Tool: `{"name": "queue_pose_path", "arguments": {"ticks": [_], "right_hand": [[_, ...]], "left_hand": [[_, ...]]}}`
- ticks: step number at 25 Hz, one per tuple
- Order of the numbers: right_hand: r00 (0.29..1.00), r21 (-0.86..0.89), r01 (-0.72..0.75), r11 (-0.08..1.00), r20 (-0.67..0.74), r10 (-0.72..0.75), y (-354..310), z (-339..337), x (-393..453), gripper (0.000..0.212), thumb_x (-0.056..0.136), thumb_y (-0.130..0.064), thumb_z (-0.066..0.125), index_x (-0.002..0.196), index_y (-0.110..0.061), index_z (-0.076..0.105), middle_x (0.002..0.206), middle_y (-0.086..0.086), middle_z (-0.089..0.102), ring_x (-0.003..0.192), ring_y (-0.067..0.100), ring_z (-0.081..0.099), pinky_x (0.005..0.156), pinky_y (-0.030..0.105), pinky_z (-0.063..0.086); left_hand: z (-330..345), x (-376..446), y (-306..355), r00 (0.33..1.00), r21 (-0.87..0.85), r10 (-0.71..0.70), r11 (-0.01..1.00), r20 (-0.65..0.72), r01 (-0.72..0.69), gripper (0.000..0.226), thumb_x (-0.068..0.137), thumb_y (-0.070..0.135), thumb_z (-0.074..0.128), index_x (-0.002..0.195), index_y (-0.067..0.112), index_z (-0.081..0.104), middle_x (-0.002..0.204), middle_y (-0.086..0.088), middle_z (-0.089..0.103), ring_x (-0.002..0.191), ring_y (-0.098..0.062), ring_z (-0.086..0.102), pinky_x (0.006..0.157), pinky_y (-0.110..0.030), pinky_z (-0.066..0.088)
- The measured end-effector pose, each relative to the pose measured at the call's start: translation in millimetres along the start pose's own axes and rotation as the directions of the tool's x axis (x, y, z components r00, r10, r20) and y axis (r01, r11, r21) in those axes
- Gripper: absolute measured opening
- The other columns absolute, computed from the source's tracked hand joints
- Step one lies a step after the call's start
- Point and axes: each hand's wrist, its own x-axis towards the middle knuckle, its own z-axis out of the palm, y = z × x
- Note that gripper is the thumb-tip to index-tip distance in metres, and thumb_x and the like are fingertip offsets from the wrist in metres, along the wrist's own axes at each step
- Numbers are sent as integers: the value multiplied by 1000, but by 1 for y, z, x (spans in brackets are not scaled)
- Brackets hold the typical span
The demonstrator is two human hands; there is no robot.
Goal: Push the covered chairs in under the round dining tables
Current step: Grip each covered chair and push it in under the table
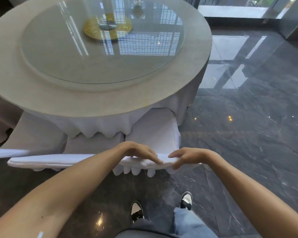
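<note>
1. Both hands sit on the top edge of one covered chair (151,134), the chair directly in front of the person. Left hand (138,150) lies over the backrest w/ fingers curled down onto the white cover; right hand (187,156) pinches the same edge, thumb under, fingers on top. Neither is a full fist, more a light hold, prob. to steer and shove the chair from its highest point.
2. That chair's seat is already partly under the round table (93,100); tablecloth (100,124) hangs over the front of the seat. Judged: nearly pushed in.
3. Second covered chair (36,134) stands just left of it, seat also partly under the cloth.
4. Count: 1 table in view, 1 glass turntable (93,62) on it, at least 2 chairs close by; more white fabric at far left, can't tell what.
5. 2 shoes (136,210) on the dark marble floor (248,134), feet staggered as if stepping fwd.
</note>
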Motion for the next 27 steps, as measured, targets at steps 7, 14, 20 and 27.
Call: {"name": "queue_pose_path", "arguments": {"ticks": [7,14,20,27], "right_hand": [[986,-69,-75,995,-156,63,93,-79,-27,45,83,-39,63,119,-12,65,128,4,64,115,23,59,102,41,45],[937,-208,-162,965,-339,84,220,-201,-69,59,90,-43,56,143,-20,44,146,5,47,131,25,46,106,37,39],[812,-234,-193,953,-583,22,310,-321,-79,63,87,-50,51,146,-32,36,151,1,40,136,27,39,111,46,33],[740,-280,-242,929,-672,-10,395,-517,-27,71,88,-55,48,150,-27,27,157,7,28,144,28,24,116,49,21]], "left_hand": [[-23,81,79,947,174,-33,980,-319,93,54,97,45,49,136,7,53,141,-11,52,123,-26,51,100,-34,39],[-71,162,214,832,195,-60,960,-551,199,62,91,45,51,144,15,42,148,-7,45,131,-27,47,104,-42,41],[-148,211,337,582,193,63,967,-811,165,66,82,67,50,126,20,59,125,-4,63,115,-25,58,96,-40,46],[-312,337,453,489,269,156,948,-858,170,70,79,69,44,126,19,59,116,-2,64,111,-22,58,94,-38,46]]}}
